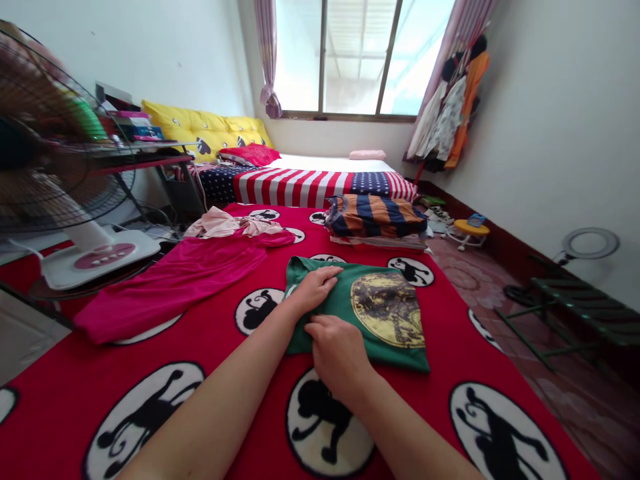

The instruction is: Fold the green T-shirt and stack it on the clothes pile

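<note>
A green T-shirt (337, 307) with a round yellow and dark print lies folded on the red blanket (220, 393), which carries black monkey figures in white circles. My left hand (316, 288) rests flat on the upper left part of the shirt, its fingers stretched out. Closer to me, my right hand (340, 350) has its fingers curled against the shirt's near left part, pinching the cloth. The fingertips of that hand are partly hidden.
Beyond the shirt stands a stack of folded clothes (377, 217), an orange and navy striped one on top. A bright pink garment (195, 277) lies spread at the left. A fan (85, 257) stands left of the blanket; a dark green folding stool (585, 310) is at the right.
</note>
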`<action>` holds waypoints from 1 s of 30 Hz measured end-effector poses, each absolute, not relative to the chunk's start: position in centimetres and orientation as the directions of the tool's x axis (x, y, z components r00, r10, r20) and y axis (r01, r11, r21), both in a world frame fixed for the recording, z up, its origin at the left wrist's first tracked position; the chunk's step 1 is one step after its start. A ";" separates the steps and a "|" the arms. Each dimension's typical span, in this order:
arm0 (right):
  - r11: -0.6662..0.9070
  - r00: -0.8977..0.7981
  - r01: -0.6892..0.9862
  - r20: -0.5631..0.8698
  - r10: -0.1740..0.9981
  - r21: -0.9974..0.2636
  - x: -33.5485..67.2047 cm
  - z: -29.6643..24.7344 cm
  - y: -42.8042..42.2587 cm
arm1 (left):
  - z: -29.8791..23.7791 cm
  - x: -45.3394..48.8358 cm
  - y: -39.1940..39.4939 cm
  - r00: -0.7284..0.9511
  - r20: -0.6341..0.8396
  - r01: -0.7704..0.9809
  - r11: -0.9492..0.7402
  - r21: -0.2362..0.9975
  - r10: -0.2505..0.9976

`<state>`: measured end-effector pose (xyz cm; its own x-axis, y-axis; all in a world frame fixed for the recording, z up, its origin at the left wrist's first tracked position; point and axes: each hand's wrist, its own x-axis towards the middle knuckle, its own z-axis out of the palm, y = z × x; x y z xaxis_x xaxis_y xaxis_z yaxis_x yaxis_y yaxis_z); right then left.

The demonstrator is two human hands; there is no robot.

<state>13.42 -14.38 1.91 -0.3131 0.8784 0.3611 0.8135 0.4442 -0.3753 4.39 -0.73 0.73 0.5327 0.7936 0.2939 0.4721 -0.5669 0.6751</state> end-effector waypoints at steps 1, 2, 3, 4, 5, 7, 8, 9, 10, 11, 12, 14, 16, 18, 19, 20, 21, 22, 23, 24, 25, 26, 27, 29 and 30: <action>0.429 -0.273 0.804 0.387 0.881 -0.411 13.6 2.1 -14.2 | 0.6 4.3 -0.8 0.559 0.285 0.496 -0.589 0.638 0.779; 0.412 -0.216 0.795 0.428 0.878 -0.444 13.9 2.3 -13.7 | 0.5 4.3 -0.9 0.587 0.269 0.530 -0.614 0.585 0.764; 0.396 -0.156 0.793 0.475 0.866 -0.462 14.2 2.5 -13.1 | 0.4 4.3 -1.1 0.610 0.252 0.566 -0.636 0.524 0.751; 0.379 -0.105 0.804 0.518 0.849 -0.458 14.6 2.6 -12.4 | 0.3 4.5 -1.3 0.625 0.241 0.599 -0.654 0.462 0.742; 0.355 -0.071 0.827 0.546 0.835 -0.435 15.0 2.5 -11.6 | 0.2 4.6 -1.6 0.636 0.235 0.624 -0.669 0.404 0.735; 0.258 -0.027 0.893 0.529 0.848 -0.368 16.0 2.1 -10.1 | 0.1 5.0 -2.0 0.638 0.232 0.666 -0.677 0.312 0.735; 0.188 -0.001 0.924 0.489 0.872 -0.333 16.4 1.8 -9.6 | 0.0 5.2 -2.2 0.624 0.228 0.694 -0.665 0.278 0.747; 0.111 0.033 0.948 0.441 0.897 -0.297 16.9 1.4 -9.3 | 0.0 5.3 -2.4 0.600 0.229 0.725 -0.641 0.252 0.767; 0.034 0.075 0.965 0.396 0.915 -0.261 17.4 1.0 -9.3 | 0.0 5.4 -2.5 0.572 0.229 0.754 -0.615 0.232 0.788; -0.035 0.116 0.974 0.360 0.926 -0.224 18.0 0.6 -9.5 | 0.1 5.5 -2.5 0.540 0.231 0.781 -0.584 0.220 0.809; -0.088 0.148 0.978 0.332 0.932 -0.188 18.6 0.1 -9.9 | 0.1 5.5 -2.6 0.508 0.235 0.804 -0.555 0.216 0.828; -0.151 0.182 0.981 0.288 0.940 -0.124 19.8 -0.6 -11.0 | 0.2 5.4 -2.7 0.472 0.234 0.826 -0.519 0.221 0.850; -0.164 0.178 0.984 0.251 0.952 -0.074 20.9 -1.0 -12.3 | 0.2 5.4 -2.7 0.457 0.224 0.833 -0.503 0.232 0.861; -0.153 0.156 0.988 0.233 0.960 -0.031 21.6 -1.4 -13.2 | 0.3 5.4 -2.8 0.444 0.210 0.839 -0.486 0.245 0.871; -0.149 0.148 0.989 0.228 0.962 -0.011 21.8 -1.5 -13.6 | 0.2 5.4 -2.8 0.436 0.203 0.841 -0.478 0.253 0.876; -0.147 0.142 0.989 0.224 0.964 0.006 21.9 -1.6 -13.8 | 0.2 5.4 -2.8 0.430 0.198 0.843 -0.470 0.261 0.881; -0.146 0.138 0.989 0.220 0.966 0.020 21.9 -1.7 -13.9 | 0.1 5.4 -2.8 0.426 0.194 0.843 -0.466 0.269 0.884; -0.147 0.137 0.989 0.214 0.967 0.033 21.9 -1.7 -14.0 | 0.1 5.4 -2.8 0.425 0.193 0.841 -0.465 0.276 0.884; -0.152 0.140 0.987 0.203 0.969 0.043 21.9 -1.6 -14.0 | 0.0 5.4 -2.7 0.426 0.196 0.839 -0.466 0.281 0.883; -0.157 0.146 0.986 0.183 0.972 0.051 21.9 -1.3 -14.0 | -0.1 5.4 -2.7 0.425 0.200 0.836 -0.468 0.286 0.883; -0.159 0.149 0.985 0.150 0.977 0.059 22.0 -0.8 -13.9 | -0.2 5.4 -2.7 0.423 0.205 0.835 -0.467 0.290 0.883; -0.154 0.147 0.986 0.108 0.983 0.068 22.0 -0.2 -13.7 | -0.2 5.4 -2.7 0.420 0.210 0.834 -0.467 0.295 0.883; -0.142 0.137 0.987 0.062 0.989 0.080 22.0 0.7 -13.4 | -0.3 5.5 -2.7 0.417 0.215 0.833 -0.466 0.298 0.883; -0.086 0.087 0.991 -0.003 0.996 0.102 21.9 2.6 -12.5 | -0.4 5.5 -2.8 0.413 0.220 0.833 -0.464 0.301 0.884; -0.053 0.053 0.993 0.004 0.999 0.103 21.7 3.5 -11.8 | -0.4 5.5 -2.8 0.412 0.222 0.833 -0.464 0.300 0.884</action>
<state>21.67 -11.82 3.54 0.0533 0.9986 0.0037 0.9933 -0.0534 0.1029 5.54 -2.80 -0.37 0.4120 0.8839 0.2215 0.8335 -0.4638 0.3004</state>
